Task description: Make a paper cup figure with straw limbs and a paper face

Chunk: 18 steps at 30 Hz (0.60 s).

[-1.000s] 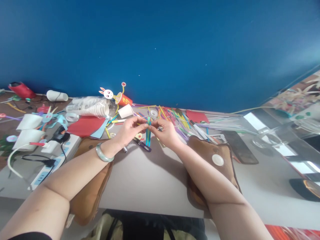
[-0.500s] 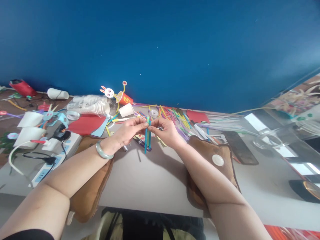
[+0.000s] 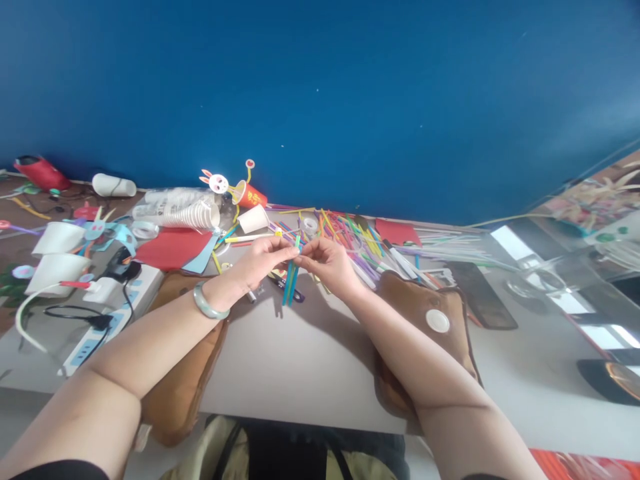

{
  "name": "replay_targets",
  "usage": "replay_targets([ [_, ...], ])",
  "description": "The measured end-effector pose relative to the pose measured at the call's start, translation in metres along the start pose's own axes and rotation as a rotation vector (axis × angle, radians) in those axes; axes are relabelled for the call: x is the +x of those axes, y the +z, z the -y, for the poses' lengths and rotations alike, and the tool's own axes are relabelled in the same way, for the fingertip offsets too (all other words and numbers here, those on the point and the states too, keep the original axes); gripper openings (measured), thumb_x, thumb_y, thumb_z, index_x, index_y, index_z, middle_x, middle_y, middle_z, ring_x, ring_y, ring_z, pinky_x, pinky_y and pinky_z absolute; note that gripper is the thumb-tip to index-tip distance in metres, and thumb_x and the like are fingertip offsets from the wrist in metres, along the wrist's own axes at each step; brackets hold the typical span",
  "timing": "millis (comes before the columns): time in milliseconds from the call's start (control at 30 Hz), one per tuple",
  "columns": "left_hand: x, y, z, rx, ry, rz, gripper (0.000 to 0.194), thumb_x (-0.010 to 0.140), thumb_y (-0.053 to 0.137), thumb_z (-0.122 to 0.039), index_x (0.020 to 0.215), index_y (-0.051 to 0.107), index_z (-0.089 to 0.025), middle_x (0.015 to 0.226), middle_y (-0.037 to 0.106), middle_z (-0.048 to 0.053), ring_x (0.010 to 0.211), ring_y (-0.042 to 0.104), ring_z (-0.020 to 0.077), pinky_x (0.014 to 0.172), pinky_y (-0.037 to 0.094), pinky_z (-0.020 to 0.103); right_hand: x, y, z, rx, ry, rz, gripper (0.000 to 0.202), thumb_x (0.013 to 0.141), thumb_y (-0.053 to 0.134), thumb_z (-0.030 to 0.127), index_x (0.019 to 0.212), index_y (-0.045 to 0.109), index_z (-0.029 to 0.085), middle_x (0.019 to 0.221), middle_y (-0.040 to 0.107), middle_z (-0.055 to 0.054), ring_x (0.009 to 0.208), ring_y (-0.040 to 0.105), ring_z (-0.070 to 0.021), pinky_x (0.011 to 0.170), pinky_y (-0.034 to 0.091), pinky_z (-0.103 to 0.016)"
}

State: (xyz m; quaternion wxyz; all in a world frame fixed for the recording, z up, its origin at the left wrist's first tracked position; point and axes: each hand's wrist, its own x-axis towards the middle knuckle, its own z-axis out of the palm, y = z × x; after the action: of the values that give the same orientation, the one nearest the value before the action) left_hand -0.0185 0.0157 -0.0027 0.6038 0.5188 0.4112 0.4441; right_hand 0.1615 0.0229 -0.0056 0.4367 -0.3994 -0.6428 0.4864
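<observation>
Strips [image 3: 287,287] in blue-green, at least two of them, were held up between both hands, lower ends hanging down toward the wearer (too small to say if they were straws or something flatter). The left grip [image 3: 264,261] had them pinched between thumb and finger near the top, and the right grip [image 3: 331,265] was pinched on them at pretty much the same spot, so the two sets of fingertips were basically touching.

A pale bracelet [image 3: 209,301] sat on the wrist behind the left grip. Just beyond both grips, a messy heap of colourful straws [image 3: 345,235] spread across the desk [image 3: 290,367] and off to the right. A tipped white cup [image 3: 253,219] lay a bit past the left grip, with an orange cup [image 3: 251,195] behind it, a rabbit face [image 3: 219,183] next to that one. Left of the left grip was some red paper [image 3: 170,250]. A brown pouch [image 3: 453,337] lay nearer the wearer and right of the right grip, partly under the forearm.
</observation>
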Motion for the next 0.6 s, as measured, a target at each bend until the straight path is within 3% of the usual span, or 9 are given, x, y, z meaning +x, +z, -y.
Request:
replay_targets([
  [167,-0.001,0.007,0.007,-0.021,0.011,-0.05,0.031,0.077,0.077,-0.044,0.075,0.065,-0.016,0.069,0.06,-0.001,0.066,0.055,0.0114,0.064,0.046,0.024,-0.004,0.002,-0.005,-0.047,0.001,-0.003,0.047,0.072,0.079,0.06,0.072,0.058,0.018,0.064,0.061,0.001,0.059,0.052,-0.0105,0.057,0.043,-0.025],
  [333,-0.003,0.015,0.008,0.004,-0.013,-0.057,0.033,0.076,0.076,-0.047,0.079,0.067,-0.015,0.078,0.067,0.003,0.076,0.061,0.0158,0.069,0.048,0.026,-0.006,0.003,-0.01,-0.119,0.001,0.046,0.048,0.068,0.081,0.06,0.066,0.055,0.019,0.061,0.056,0.003,0.058,0.048,-0.0105,0.058,0.043,-0.025],
  [467,-0.004,0.013,0.007,0.035,-0.021,-0.054,0.031,0.075,0.075,-0.045,0.08,0.067,-0.015,0.079,0.066,0.003,0.079,0.061,0.0169,0.072,0.048,0.027,-0.007,0.004,-0.016,-0.115,0.013,0.068,0.047,0.068,0.081,0.057,0.065,0.053,0.02,0.062,0.056,0.003,0.06,0.049,-0.0112,0.059,0.044,-0.025],
  [600,-0.008,0.009,0.005,0.09,-0.033,-0.145,0.025,0.078,0.074,-0.041,0.08,0.066,-0.018,0.076,0.065,0.0,0.073,0.059,0.015,0.069,0.047,0.026,-0.008,0.008,-0.024,-0.086,0.006,0.116,0.043,0.072,0.079,0.053,0.066,0.054,0.02,0.062,0.056,0.003,0.059,0.049,-0.0113,0.057,0.042,-0.025],
])
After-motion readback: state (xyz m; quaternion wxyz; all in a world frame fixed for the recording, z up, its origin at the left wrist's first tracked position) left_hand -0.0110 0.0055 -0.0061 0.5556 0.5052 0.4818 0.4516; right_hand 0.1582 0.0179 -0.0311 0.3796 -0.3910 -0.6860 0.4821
